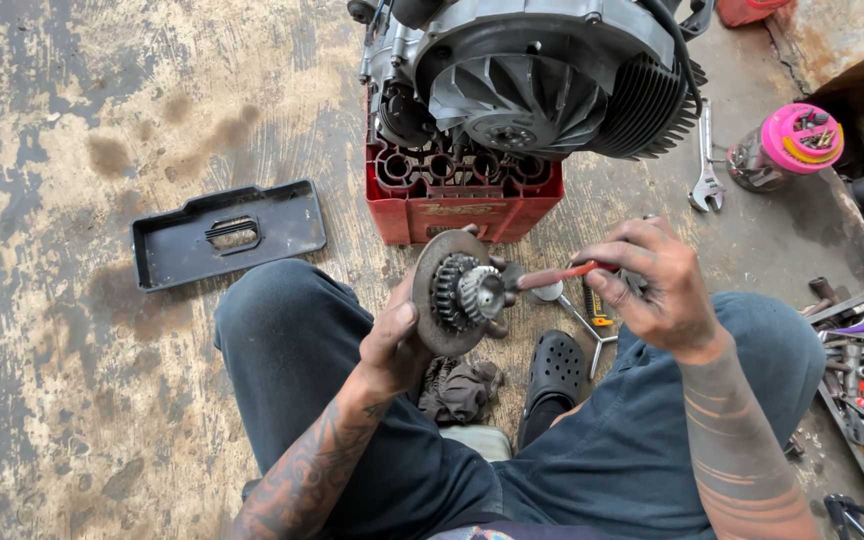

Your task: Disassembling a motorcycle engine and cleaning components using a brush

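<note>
Rusty round clutch plate (450,292) held upright, red-handled tool (552,276) seemingly touching its hub.

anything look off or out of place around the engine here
The engine is perched on an upturned red plastic crate, overhanging its right edge. A black plastic cover lies loose on the stained floor, and a wrench lies by itself near the engine. No visible breakage.

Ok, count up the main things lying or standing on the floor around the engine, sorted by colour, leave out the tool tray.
Red: 1, the red plastic crate under the engine
Black: 2, the flat black plastic cover and the black perforated clog
Silver: 1, the silver adjustable wrench
Pink: 1, the pink-lidded clear jar
Total: 5
</note>
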